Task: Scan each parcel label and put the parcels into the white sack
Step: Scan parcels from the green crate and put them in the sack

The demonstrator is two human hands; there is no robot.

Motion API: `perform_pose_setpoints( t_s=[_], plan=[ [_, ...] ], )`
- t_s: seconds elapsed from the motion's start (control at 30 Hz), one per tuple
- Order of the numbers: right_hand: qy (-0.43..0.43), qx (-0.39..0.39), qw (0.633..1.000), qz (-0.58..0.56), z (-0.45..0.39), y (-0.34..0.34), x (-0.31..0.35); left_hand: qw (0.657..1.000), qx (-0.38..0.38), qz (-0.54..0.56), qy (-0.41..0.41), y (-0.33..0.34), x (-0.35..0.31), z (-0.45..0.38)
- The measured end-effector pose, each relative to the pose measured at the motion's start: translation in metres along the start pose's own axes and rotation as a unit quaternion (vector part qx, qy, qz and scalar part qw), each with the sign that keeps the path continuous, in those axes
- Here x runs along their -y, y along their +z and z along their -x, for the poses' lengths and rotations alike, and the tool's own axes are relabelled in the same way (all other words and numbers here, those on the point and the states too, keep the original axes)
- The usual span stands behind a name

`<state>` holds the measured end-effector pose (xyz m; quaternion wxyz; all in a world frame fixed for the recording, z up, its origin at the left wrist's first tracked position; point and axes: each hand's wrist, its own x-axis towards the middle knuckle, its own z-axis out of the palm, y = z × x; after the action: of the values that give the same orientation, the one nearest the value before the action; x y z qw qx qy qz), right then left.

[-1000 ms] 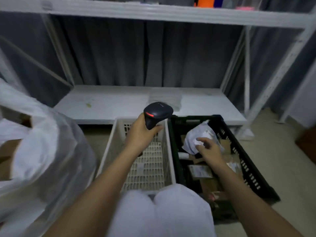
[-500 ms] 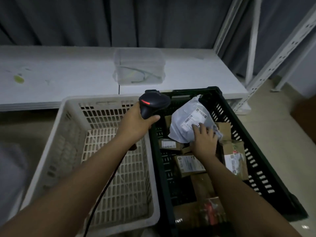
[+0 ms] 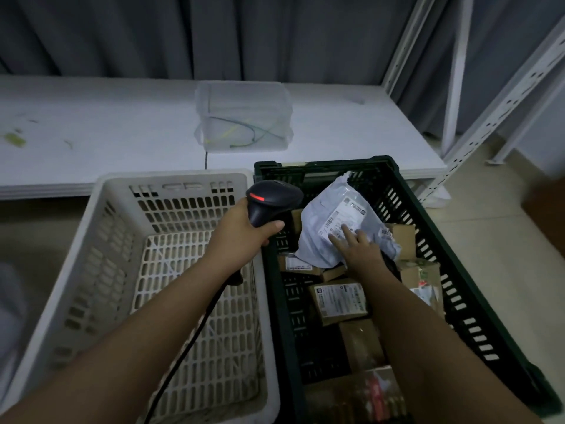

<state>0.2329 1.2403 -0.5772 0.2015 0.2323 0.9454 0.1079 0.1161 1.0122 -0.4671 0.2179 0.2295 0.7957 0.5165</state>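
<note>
One grey parcel [image 3: 330, 228] under right hand [image 3: 360, 249]; left hand [image 3: 244, 234] grips scanner [image 3: 272, 200].

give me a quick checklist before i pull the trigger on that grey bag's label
1. Scanner held in left hand: ok.
2. Label on the grey poly bag faces up: ok.
3. Label unobstructed: not ok, right hand fingers lie across its lower part.
4. Scanner head points toward the bag: ok.
5. Bag lies in the dark green crate, on other parcels: ok.
6. White sack ready: cannot tell, it is out of view.
</note>
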Motion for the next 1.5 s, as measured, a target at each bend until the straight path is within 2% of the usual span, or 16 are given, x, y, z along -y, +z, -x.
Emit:
perform_pose_setpoints(
  t_s=[0.1, 0.17, 0.27, 0.4, 0.5, 0.6, 0.67, 0.83, 0.9, 1.0, 1.1, 1.23, 1.37, 1.4, 1.43, 1.5],
  plan=[
    [0.047, 0.068, 0.997, -0.010, 0.010, 0.001, -0.009, 1.000, -0.007, 0.022, -0.001, -0.004, -0.007, 0.011],
    [0.069, 0.083, 0.994, -0.032, 0.015, 0.001, -0.013, 1.000, -0.008, 0.021, 0.005, -0.004, -0.008, 0.016],
    [0.030, 0.074, 0.997, -0.007, 0.027, 0.003, -0.013, 1.000, -0.005, 0.002, 0.009, -0.004, -0.006, 0.022],
    [-0.002, -0.004, 1.000, 0.005, 0.041, 0.007, -0.003, 1.000, 0.005, 0.006, 0.013, -0.004, -0.004, 0.023],
    [0.046, -0.036, 0.994, -0.088, 0.054, 0.008, 0.010, 1.000, 0.005, 0.011, 0.003, -0.008, -0.008, 0.028],
    [0.076, -0.034, 0.969, -0.232, 0.072, -0.004, 0.014, 1.000, 0.000, 0.029, 0.001, -0.016, -0.019, 0.041],
    [0.049, -0.061, 0.924, -0.375, 0.086, -0.026, 0.017, 0.999, -0.006, 0.045, 0.003, -0.023, -0.031, 0.054],
    [0.011, -0.146, 0.757, -0.636, 0.136, -0.132, 0.040, 0.996, -0.055, 0.067, 0.024, -0.049, -0.067, 0.091],
    [0.007, -0.138, 0.686, -0.714, 0.158, -0.174, 0.053, 0.993, -0.077, 0.084, 0.028, -0.059, -0.082, 0.108],
    [-0.025, -0.082, 0.586, -0.806, 0.188, -0.227, 0.073, 0.989, -0.101, 0.099, 0.044, -0.075, -0.100, 0.135],
    [-0.038, -0.035, 0.563, -0.825, 0.204, -0.254, 0.092, 0.980, -0.137, 0.126, 0.067, -0.092, -0.108, 0.160],
    [-0.061, 0.036, 0.501, -0.862, 0.219, -0.259, 0.124, 0.970, -0.172, 0.161, 0.059, -0.107, -0.102, 0.184],
    [-0.110, 0.073, 0.399, -0.907, 0.231, -0.253, 0.147, 0.960, -0.255, 0.097, 0.058, -0.124, -0.095, 0.194],
    [-0.117, 0.052, 0.412, -0.902, 0.232, -0.252, 0.147, 0.957, -0.265, 0.098, 0.059, -0.131, -0.093, 0.196],
    [-0.122, 0.005, 0.474, -0.872, 0.227, -0.248, 0.144, 0.957, -0.263, 0.104, 0.059, -0.138, -0.092, 0.197],
    [-0.141, -0.107, 0.637, -0.750, 0.218, -0.242, 0.134, 0.963, -0.235, 0.118, 0.054, -0.152, -0.089, 0.201]
  ],
)
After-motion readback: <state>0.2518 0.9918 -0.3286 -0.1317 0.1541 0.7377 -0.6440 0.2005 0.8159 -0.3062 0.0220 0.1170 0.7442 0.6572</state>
